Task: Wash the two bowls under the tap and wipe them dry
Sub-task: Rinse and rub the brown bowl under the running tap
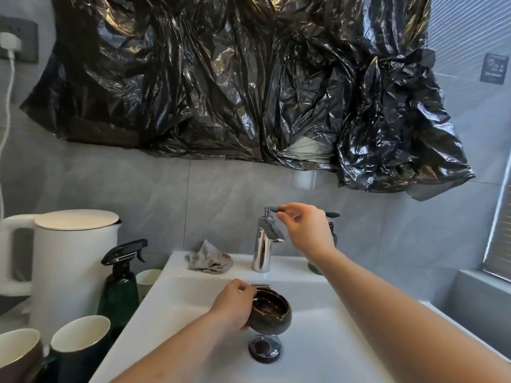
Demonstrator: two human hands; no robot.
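My left hand (233, 305) grips a small dark glazed bowl (272, 313) by its left rim and holds it over the white sink (318, 327), just above the drain plug (265, 348). The bowl's inside looks brown and speckled. My right hand (304, 230) reaches up to the chrome tap (262, 250). Its thumb and forefinger pinch the grey-tipped lever (269, 209) on top of the tap. No water stream shows under the spout. A crumpled grey cloth (208, 259) lies on the sink ledge left of the tap. I see only one bowl.
Left of the sink stand a white kettle (72, 258), a dark green spray bottle (121, 280) and several mugs (80, 341). A pump dispenser (333, 215) is partly hidden behind my right wrist. Black plastic sheeting (249, 78) covers the wall above.
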